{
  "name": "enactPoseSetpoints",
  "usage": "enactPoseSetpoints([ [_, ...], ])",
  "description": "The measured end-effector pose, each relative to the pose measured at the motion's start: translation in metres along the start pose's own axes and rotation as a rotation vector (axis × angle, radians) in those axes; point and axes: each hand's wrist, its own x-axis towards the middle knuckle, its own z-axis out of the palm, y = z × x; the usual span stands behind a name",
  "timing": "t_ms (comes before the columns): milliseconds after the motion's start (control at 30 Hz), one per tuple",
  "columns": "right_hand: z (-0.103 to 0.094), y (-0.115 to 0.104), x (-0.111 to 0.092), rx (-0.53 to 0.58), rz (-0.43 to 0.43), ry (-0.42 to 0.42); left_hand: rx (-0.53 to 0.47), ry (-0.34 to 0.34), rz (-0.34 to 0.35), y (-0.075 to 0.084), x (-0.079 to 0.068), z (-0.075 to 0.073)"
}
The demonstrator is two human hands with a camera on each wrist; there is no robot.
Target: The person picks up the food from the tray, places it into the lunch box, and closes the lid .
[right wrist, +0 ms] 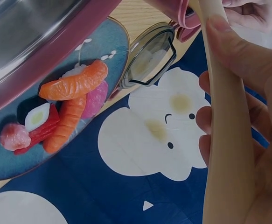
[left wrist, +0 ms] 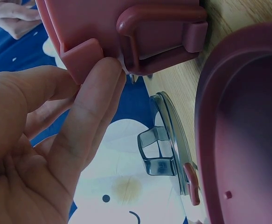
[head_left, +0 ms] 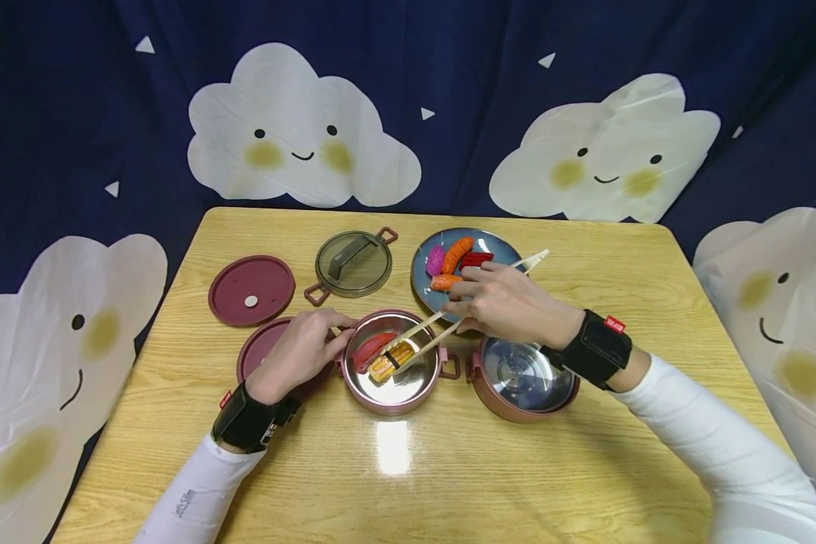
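In the head view my left hand [head_left: 306,347] holds the left side of a small pink pot [head_left: 392,409]. The left wrist view shows its thumb and fingers [left wrist: 91,102] pinching a tab beside the pot's handle [left wrist: 166,16]. My right hand [head_left: 493,302] grips pale chopsticks [head_left: 418,327], which slant down into this pot. Between their tips is a yellow sushi piece [head_left: 384,368] with a black band. A red piece [head_left: 372,349] lies beside it inside the pot. Whether the yellow piece touches the bottom, I cannot tell.
Behind the right hand, a blue plate [head_left: 419,264] bears several toy foods. A second, deeper pink pot [head_left: 517,412] stands to the right. A glass lid [head_left: 370,276] and a dark red lid [head_left: 265,279] lie at the back left; another dark red one [head_left: 251,351] is partly under the left hand.
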Motion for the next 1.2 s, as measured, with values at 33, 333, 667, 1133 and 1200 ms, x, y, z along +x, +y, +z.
enactPoseSetpoints([
  [33,0.000,0.000,0.000,0.007,0.002,-0.001,0.001,0.001,0.000,0.000,0.000,0.000],
  [333,-0.002,0.000,0.001,0.000,0.016,-0.034,-0.008,0.001,0.003,0.000,0.000,0.000],
  [667,-0.011,0.002,-0.001,0.038,0.028,-0.017,-0.002,0.001,0.006,0.000,0.000,-0.001],
  [1133,-0.036,0.012,-0.013,0.016,0.052,0.015,-0.004,0.005,0.010,0.000,0.000,0.000],
  [1200,-0.038,0.013,-0.016,0.023,0.057,0.021,-0.004,0.003,0.007,0.000,0.000,0.000],
])
